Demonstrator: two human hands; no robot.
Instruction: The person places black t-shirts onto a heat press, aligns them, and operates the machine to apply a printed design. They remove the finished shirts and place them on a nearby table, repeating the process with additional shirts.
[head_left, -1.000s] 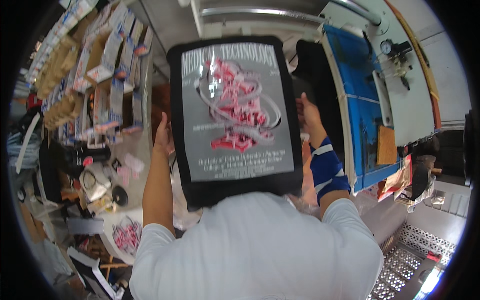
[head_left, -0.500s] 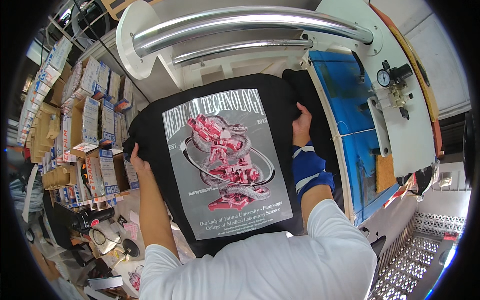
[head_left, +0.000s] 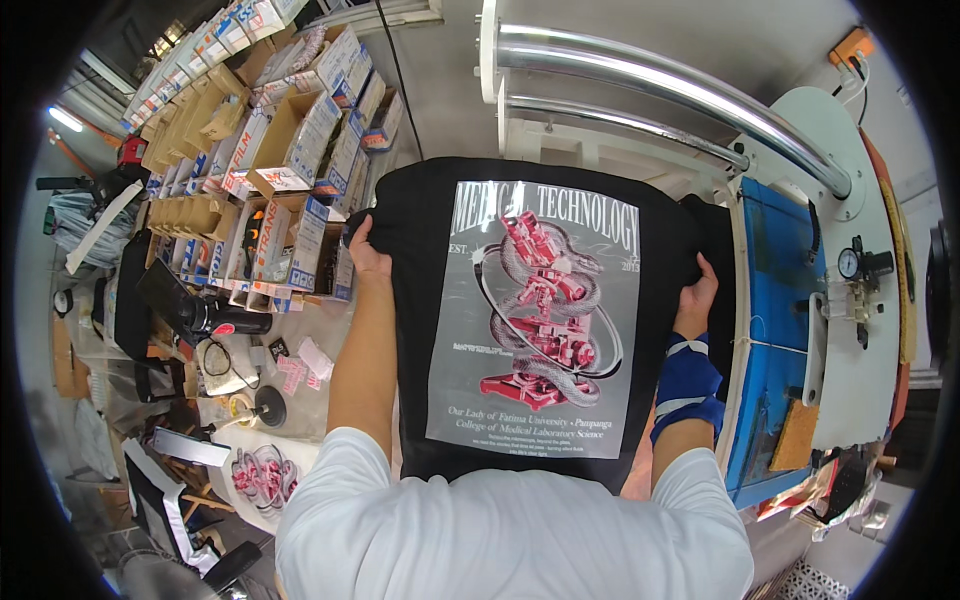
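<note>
A black shirt (head_left: 418, 340) is held spread out in front of me, stretched between both hands. Its front carries a large grey panel print (head_left: 545, 400) with white lettering and a red microscope wrapped by a snake; the panel shines near its top. My left hand (head_left: 369, 255) is closed on the shirt's left edge, thumb up and fingers behind the cloth. On the opposite edge my right hand (head_left: 696, 292) grips the fabric the same way, its fingers mostly hidden. A blue band with pale stripes (head_left: 688, 385) wraps my right forearm.
On the right stands a white machine with chrome rollers (head_left: 660, 75), a blue panel (head_left: 770, 360) and a pressure gauge (head_left: 849, 263). Stacked cardboard boxes (head_left: 285, 140) fill the left. Below them, a cluttered table (head_left: 320, 400) holds a black bottle (head_left: 235, 318) and a red-and-grey print piece (head_left: 264, 478).
My view has turned left, so the machine sits farther right and more of the table shows. Both hands, still gripping the shirt, have carried it leftward, away from the machine.
</note>
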